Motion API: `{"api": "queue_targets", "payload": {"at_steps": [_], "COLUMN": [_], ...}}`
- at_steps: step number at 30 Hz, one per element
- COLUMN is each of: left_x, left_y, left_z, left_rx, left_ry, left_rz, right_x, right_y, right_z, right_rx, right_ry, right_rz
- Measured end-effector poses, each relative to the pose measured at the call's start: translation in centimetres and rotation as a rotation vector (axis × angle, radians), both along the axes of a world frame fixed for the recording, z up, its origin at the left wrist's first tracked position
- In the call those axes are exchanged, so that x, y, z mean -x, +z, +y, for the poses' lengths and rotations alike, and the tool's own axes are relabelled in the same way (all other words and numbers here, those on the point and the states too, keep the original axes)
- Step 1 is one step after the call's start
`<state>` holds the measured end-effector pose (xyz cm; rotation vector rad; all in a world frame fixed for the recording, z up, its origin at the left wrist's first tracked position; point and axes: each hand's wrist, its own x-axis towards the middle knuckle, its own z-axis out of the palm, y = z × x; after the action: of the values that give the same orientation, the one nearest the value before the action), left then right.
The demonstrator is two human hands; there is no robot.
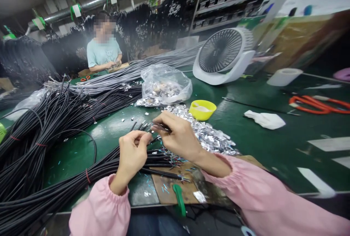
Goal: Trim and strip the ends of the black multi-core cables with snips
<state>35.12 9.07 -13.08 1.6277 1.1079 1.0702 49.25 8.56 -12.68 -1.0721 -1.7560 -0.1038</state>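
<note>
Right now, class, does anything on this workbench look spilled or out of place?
Yes. Silvery scraps lie in a loose heap beyond the right hand, outside the clear plastic bag, so they look spilled. Short blue bits are strewn on and beside the brown board at the near edge of the green table, which looks untidy.

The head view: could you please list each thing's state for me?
Left hand: pinching at black cables
Right hand: closed on slim dark object
Black cables: bundled, coloured wires bared at ends
Clear bag: bulging
Silvery scraps: heaped loose
Yellow bowl: upright
Fan: upright, running or not unclear
Scissors: lying flat
</note>
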Motion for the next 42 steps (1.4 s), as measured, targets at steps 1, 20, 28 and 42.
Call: {"api": "queue_targets", "payload": {"at_steps": [1, 20, 28, 42], "left_x": [0.1, 0.7, 0.5, 0.2], "left_y": [0.0, 0.9, 0.7, 0.4], "left_z": [0.0, -0.1, -0.3, -0.2], "left_rx": [0.004, -0.007, 0.039, 0.054], "left_ry": [-0.006, 0.059, 0.020, 0.055], "left_rz": [-0.004, -0.093, -0.098, -0.146], "right_x": [-0.3, -0.2, 0.0, 0.2], "right_y": [0.0, 0.7, 0.8, 0.2], "right_z": [0.1, -0.9, -1.1, -1.5], "right_rx": [-0.041, 0.139, 0.218, -0.021], "right_ry": [-0.061, 0.132, 0.108, 0.207], "right_rz": [0.007, 0.283, 0.342, 0.215]}}
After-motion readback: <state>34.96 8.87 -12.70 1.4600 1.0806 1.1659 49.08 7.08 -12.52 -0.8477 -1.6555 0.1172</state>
